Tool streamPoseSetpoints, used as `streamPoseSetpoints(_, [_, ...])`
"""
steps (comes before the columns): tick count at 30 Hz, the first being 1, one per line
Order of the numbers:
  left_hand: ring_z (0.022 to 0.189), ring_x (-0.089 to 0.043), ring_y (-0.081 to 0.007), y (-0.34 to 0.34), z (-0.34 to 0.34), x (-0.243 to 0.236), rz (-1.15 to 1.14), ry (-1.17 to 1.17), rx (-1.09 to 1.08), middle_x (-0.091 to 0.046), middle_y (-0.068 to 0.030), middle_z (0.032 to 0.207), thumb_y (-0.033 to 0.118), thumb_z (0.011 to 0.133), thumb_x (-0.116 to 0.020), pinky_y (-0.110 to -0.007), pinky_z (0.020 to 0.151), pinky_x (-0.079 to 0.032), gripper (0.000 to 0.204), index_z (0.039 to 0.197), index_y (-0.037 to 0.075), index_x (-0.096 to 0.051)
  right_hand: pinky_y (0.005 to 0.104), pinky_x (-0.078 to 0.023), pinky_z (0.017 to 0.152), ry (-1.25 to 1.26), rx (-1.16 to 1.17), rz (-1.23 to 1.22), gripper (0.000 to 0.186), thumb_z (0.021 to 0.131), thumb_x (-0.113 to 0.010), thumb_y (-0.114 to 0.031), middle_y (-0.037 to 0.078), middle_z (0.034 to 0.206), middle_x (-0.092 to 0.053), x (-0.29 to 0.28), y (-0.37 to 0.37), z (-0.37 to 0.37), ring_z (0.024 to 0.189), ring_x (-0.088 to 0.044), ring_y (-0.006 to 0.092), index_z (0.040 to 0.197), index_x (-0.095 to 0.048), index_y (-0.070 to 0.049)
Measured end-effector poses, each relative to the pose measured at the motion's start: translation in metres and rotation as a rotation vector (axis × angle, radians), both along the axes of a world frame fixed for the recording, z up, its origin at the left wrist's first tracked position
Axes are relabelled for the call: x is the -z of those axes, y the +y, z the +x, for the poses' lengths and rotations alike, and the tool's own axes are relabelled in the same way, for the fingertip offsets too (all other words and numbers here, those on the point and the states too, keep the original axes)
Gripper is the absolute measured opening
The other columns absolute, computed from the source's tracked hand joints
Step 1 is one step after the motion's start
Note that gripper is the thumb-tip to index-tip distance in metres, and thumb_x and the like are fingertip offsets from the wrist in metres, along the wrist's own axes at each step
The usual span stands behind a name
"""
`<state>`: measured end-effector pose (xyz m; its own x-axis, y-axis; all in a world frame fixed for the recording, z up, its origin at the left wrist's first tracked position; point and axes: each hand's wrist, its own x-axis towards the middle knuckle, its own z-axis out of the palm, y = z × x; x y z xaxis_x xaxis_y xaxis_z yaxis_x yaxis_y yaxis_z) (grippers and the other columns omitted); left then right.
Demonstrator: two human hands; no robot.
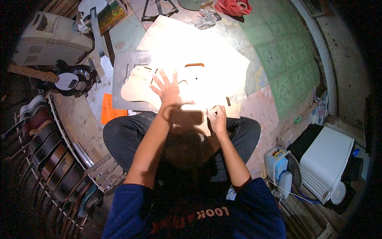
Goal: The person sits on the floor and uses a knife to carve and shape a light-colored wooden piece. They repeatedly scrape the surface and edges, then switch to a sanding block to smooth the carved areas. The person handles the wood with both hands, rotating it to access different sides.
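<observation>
My left hand (pixel 167 89) lies with fingers spread on a pale, guitar-body-shaped flat piece (pixel 133 89) with cutouts and holes. The piece rests over a grey board (pixel 119 101) and a larger pale sheet (pixel 240 67), both on or above my lap. My right hand (pixel 217 117) is curled at the piece's near right edge, by a curved projection over my thighs; what its fingers hold is hidden. A strong glare washes out the middle of the pale surfaces, hiding their outlines.
A white guitar (pixel 89 8) and a dark bass (pixel 71 79) lie left, near a rack of curved bodies (pixel 51 151). Orange paper (pixel 107 113) sits by my left knee. A red bag (pixel 232 6) is ahead; a white appliance (pixel 326 159) and caddy (pixel 278 161) stand right.
</observation>
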<state>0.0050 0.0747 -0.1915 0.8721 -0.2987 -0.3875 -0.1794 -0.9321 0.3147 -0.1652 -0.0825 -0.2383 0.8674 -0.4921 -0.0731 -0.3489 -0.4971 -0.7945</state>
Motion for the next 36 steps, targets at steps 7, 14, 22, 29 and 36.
streamPoseSetpoints(7, [0.143,0.002,-0.0620,0.002,-0.007,-0.002,0.013,-0.012,0.015,0.000,-0.0375,0.158,0.069,0.036,-0.090,-0.081,0.104,-0.006,0.151,0.158,0.013,-0.022,0.0386,-0.049,0.071,-0.092,0.029,0.030,0.026,0.078,-0.080,-0.007,0.017,0.089,-0.054,-0.002,0.014,0.016,0.078,-0.056,0.0291,0.086,-0.057,0.002])
streamPoseSetpoints(14, [0.142,0.009,-0.0631,0.000,-0.003,0.001,0.017,-0.002,0.041,0.001,-0.0396,0.157,0.071,0.037,-0.088,-0.084,0.101,-0.005,0.154,0.159,0.011,-0.016,0.0369,-0.047,0.074,-0.189,0.167,-0.105,0.017,0.077,-0.075,0.001,0.016,0.089,-0.054,0.007,-0.006,0.049,0.080,-0.056,0.0298,0.085,-0.059,0.000])
streamPoseSetpoints(22, [0.143,0.004,-0.0621,0.004,-0.003,0.000,0.010,-0.051,0.015,-0.005,-0.0374,0.158,0.071,0.039,-0.088,-0.082,0.103,-0.006,0.148,0.158,0.013,-0.021,0.0381,-0.048,0.072,-0.100,0.164,-0.093,0.019,0.079,-0.074,-0.001,0.017,0.091,-0.054,-0.001,0.007,0.052,0.082,-0.057,0.0306,0.086,-0.057,0.002])
streamPoseSetpoints(29, [0.143,0.000,-0.0614,0.002,-0.007,0.000,0.013,-0.053,-0.013,-0.004,-0.0362,0.158,0.069,0.038,-0.089,-0.080,0.104,-0.008,0.146,0.157,0.015,-0.025,0.0373,-0.050,0.080,-0.114,0.150,-0.052,0.018,0.083,-0.072,-0.008,0.018,0.095,-0.057,0.019,0.012,0.041,0.093,-0.060,0.0300,0.090,-0.059,0.002])
streamPoseSetpoints(36, [0.141,0.004,-0.0644,0.005,-0.005,0.012,-0.026,-0.047,0.022,0.002,-0.0404,0.156,0.078,0.033,-0.085,-0.084,0.100,-0.007,0.156,0.158,0.008,-0.022,0.0399,-0.049,0.080,-0.115,0.255,-0.155,0.021,0.079,-0.076,-0.007,0.017,0.092,-0.058,0.037,0.012,0.045,0.088,-0.060,0.0311,0.092,-0.060,0.000])
